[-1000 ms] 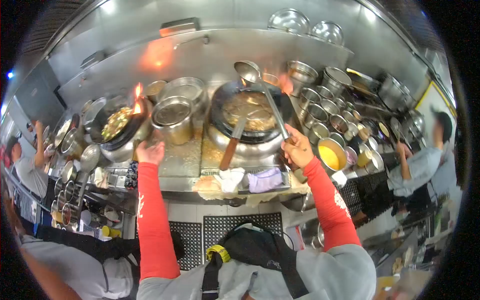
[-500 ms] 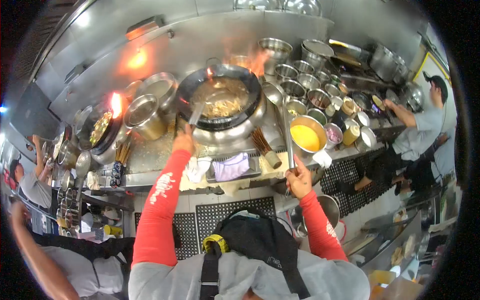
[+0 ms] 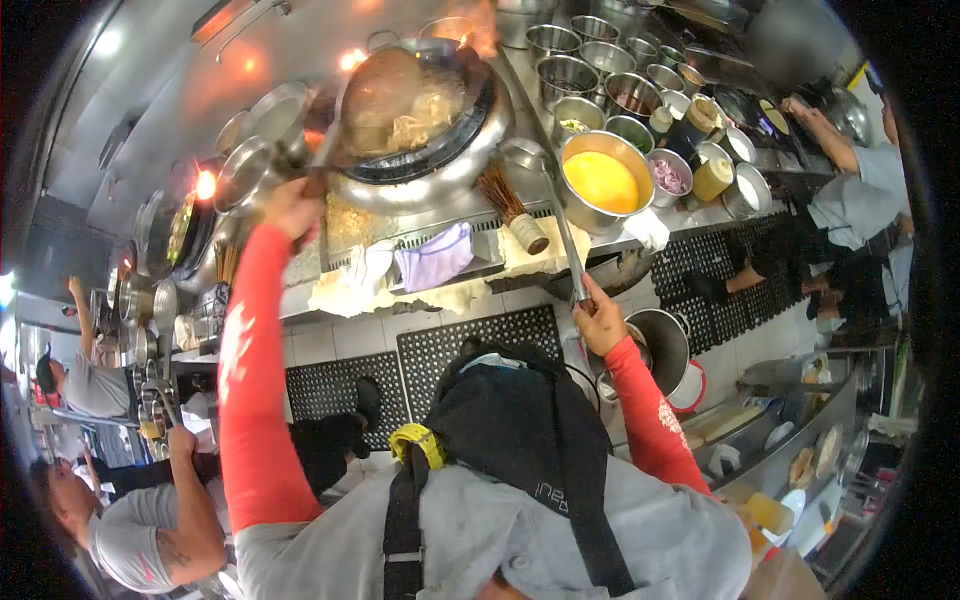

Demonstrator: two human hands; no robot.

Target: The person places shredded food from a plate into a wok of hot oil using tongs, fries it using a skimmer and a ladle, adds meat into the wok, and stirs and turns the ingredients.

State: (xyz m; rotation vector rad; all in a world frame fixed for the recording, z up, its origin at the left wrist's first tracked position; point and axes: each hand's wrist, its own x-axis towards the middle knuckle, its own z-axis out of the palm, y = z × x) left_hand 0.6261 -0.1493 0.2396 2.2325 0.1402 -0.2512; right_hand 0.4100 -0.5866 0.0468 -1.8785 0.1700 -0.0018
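Observation:
A dark wok [image 3: 385,85] with pale food [image 3: 428,118] sits over the steel burner, its contents smeared by motion. At its lower left, my left hand [image 3: 293,208] is closed round the wok's handle; the hand is blurred. My right hand [image 3: 602,322] grips the end of a long metal ladle [image 3: 570,245]. The ladle's shaft slants up between the wok and a pot of yellow liquid [image 3: 600,182]; its bowl end is hard to make out. Between the two hands lie a bamboo brush [image 3: 525,232] and a lilac cloth [image 3: 435,256].
Several steel containers [image 3: 605,57] of ingredients stand right of the wok, with squeeze bottles [image 3: 712,178] nearby. Flames [image 3: 480,28] flare behind it. A large pot [image 3: 660,345] is by my right forearm. Co-workers stand at the left [image 3: 150,520] and right [image 3: 850,200].
My view has tilted down and shifted. My left hand has moved left with the wok handle, and the food looks stirred up. My right hand still holds the ladle. A co-worker at left has turned.

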